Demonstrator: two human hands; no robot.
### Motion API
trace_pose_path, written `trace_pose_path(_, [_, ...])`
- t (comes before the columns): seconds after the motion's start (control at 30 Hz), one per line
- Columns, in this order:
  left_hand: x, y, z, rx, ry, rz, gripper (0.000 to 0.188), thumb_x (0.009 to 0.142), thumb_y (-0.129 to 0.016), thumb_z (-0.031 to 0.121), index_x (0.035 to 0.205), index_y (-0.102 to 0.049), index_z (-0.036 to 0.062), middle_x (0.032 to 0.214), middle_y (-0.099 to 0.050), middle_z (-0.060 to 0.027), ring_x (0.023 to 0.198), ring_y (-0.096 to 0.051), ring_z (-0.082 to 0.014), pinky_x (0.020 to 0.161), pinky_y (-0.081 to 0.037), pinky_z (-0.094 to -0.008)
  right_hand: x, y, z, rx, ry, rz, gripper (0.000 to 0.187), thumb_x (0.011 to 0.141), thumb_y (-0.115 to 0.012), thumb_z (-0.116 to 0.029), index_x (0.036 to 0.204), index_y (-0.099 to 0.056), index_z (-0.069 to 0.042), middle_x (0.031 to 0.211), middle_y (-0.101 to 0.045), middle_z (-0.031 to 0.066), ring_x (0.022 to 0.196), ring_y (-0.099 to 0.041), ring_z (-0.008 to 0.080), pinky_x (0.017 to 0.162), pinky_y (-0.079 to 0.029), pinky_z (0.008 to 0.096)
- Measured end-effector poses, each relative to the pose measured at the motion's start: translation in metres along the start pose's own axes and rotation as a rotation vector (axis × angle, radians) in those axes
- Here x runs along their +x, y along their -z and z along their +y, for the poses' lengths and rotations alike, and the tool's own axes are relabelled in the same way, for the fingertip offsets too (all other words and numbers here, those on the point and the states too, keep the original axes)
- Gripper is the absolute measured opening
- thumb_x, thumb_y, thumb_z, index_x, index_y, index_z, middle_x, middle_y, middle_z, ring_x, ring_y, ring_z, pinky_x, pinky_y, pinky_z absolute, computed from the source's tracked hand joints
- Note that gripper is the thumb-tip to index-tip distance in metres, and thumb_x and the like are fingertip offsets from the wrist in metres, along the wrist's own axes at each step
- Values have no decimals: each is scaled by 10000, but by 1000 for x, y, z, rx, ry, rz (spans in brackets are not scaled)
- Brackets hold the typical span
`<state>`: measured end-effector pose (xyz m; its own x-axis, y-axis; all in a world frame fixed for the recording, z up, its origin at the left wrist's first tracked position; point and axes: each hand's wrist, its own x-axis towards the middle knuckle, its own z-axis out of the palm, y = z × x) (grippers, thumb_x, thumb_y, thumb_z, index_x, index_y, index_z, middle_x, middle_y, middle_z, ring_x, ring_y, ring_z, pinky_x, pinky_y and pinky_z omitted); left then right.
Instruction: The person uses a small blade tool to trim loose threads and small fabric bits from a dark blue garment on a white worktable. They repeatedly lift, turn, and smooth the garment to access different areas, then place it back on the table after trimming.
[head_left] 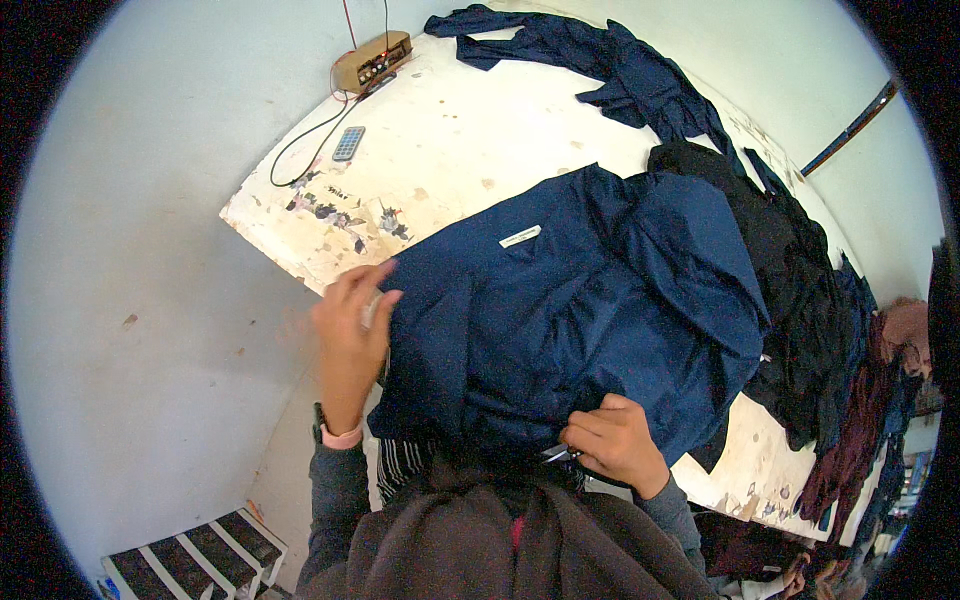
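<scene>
A navy blue garment (540,300) with a small white label (520,236) is spread over the near part of the table, its lower edge close to my body. My left hand (352,318) is at the garment's left edge, slightly blurred, its thumb and fingers apart. Something pale shows between them, too small to make out. Near the garment's lower edge my right hand (618,447) is closed around small metal thread snips (558,454), their blades pointing left. Part of the snips is hidden by my fingers.
On the worn white table (450,130) are a brown radio (372,64) with a cable and a small remote control (348,143). More navy clothing (630,75) lies at the far edge. Black garments (795,300) and maroon cloth (848,445) are heaped rightward. A striped black-and-white box (195,560) stands lower left.
</scene>
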<state>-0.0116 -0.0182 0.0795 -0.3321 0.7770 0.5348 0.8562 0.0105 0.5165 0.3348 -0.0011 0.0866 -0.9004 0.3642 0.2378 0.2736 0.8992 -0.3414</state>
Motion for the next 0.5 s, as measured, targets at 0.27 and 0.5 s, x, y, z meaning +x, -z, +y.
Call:
trace_pose_path(0.27, [37, -69, 7, 31, -353, -233, 136, 878, -703, 212, 959, -785, 138, 1018, -621, -13, 984, -565, -222, 836, -404, -378, 3, -4, -4, -4, -27, -83, 307, 721, -680, -200, 1009, -579, -170, 926, -605, -2, 675, -627, 177, 643, -430, 324])
trace_pose_path(0.5, [44, -75, -7, -65, -134, -67, 137, 943, -629, 165, 879, -623, 44, 992, -631, -87, 912, -595, -292, 768, -432, -420, -2, -8, -3, -1, -76, -142, 309, 737, -685, -190, 1025, -576, -174, 942, -622, -7, 671, -629, 189, 653, -438, 337])
